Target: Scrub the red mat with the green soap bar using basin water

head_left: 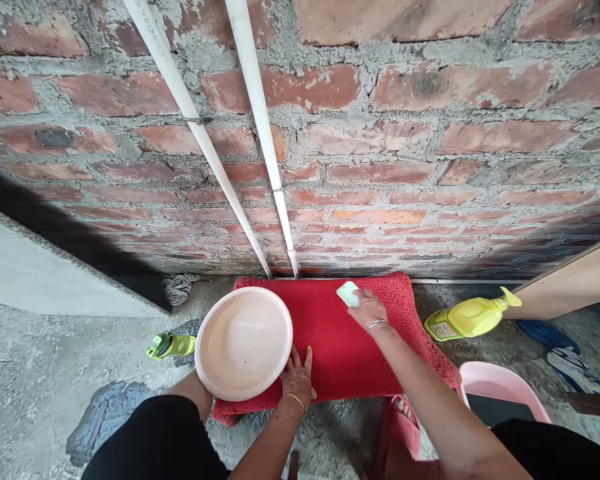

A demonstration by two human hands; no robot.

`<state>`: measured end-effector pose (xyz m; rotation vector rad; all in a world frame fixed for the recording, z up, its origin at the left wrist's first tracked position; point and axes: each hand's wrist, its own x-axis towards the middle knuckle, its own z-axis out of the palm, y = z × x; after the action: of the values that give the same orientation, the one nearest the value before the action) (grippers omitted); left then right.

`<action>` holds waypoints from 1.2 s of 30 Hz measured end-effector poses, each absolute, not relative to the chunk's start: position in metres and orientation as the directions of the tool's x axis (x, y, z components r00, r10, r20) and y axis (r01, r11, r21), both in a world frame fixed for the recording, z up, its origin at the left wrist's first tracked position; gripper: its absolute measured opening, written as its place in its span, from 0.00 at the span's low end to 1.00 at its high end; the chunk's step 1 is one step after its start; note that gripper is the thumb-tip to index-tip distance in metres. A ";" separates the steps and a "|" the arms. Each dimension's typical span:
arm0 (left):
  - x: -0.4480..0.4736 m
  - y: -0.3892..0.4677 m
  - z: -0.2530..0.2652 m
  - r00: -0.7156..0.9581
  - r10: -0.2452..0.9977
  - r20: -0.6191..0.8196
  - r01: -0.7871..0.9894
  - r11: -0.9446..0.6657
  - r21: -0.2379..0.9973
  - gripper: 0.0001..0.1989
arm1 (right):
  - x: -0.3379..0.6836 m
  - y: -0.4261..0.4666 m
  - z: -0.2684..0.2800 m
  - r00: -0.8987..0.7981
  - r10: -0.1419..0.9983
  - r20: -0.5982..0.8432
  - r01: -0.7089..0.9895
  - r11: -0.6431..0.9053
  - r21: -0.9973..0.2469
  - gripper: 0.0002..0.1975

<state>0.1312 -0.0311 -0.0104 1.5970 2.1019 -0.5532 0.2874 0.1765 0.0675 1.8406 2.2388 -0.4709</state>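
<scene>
Brick wall: rough red courses [370,180], thick grey mortar, rising behind the red-topped stand's [337,367] far edge
Pipes: two white ones [257,100], slanting down to that edge
Floor: grey concrete [25,360], a dark patch [100,420] beyond the near left corner
Sides: white panel [45,267] left, beige panel [570,280] right
Light: soft, the wall's lower right shadowed

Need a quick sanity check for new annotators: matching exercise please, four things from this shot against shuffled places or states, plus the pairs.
Things
1. pale pink basin
2. pale green bar
3. yellow pump bottle
4. left hand

Places or states
A. fingers spread, beside the basin's rim
B. on the floor, right of the red cloth
C. over the cloth's left end
D. held in the right hand

Pairs: 1-C, 2-D, 3-B, 4-A
</scene>
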 end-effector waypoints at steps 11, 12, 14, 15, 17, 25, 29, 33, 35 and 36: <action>0.126 -0.037 -0.034 -0.264 0.804 -0.534 0.958 0.282 -0.048 0.59 | 0.152 0.181 0.035 -0.582 0.766 -0.272 0.810 0.518 -0.275 0.24; 0.127 -0.038 -0.034 -0.265 0.812 -0.520 0.959 0.279 -0.053 0.59 | 0.170 0.190 0.035 -0.573 0.772 -0.274 0.817 0.514 -0.261 0.24; 0.128 -0.038 -0.035 -0.271 0.822 -0.501 0.959 0.274 -0.070 0.58 | 0.218 0.209 0.038 -0.517 0.809 -0.280 0.855 0.467 -0.227 0.24; 0.129 -0.038 -0.035 -0.278 0.823 -0.496 0.958 0.276 -0.079 0.58 | 0.247 0.219 0.040 -0.467 0.837 -0.284 0.882 0.423 -0.205 0.24; 0.130 -0.038 -0.036 -0.291 0.821 -0.490 0.955 0.280 -0.097 0.58 | 0.309 0.236 0.044 -0.338 0.892 -0.300 0.940 0.305 -0.154 0.25; 0.131 -0.035 -0.026 -0.295 0.809 -0.509 0.953 0.285 -0.099 0.58 | 0.452 0.240 0.060 0.260 0.933 -0.249 0.966 -0.250 0.073 0.27; 0.131 -0.034 -0.022 -0.280 0.804 -0.524 0.957 0.280 -0.081 0.58 | 0.374 0.218 0.056 -0.033 0.970 -0.241 0.988 -0.004 -0.152 0.27; 0.130 -0.035 -0.023 -0.273 0.816 -0.509 0.961 0.260 -0.098 0.58 | 0.247 0.180 0.044 -0.434 0.875 -0.217 0.877 0.354 -0.326 0.25; 0.129 -0.036 -0.024 -0.279 0.819 -0.501 0.960 0.255 -0.119 0.58 | 0.197 0.163 0.039 -0.558 0.794 -0.239 0.813 0.466 -0.350 0.24; 0.129 -0.036 -0.024 -0.282 0.821 -0.496 0.959 0.253 -0.127 0.59 | 0.180 0.158 0.036 -0.594 0.763 -0.256 0.792 0.498 -0.354 0.24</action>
<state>0.1287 -0.0362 -0.0240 1.6364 2.2015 -0.5869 0.1800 0.1577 0.0360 1.3827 2.6618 -0.6819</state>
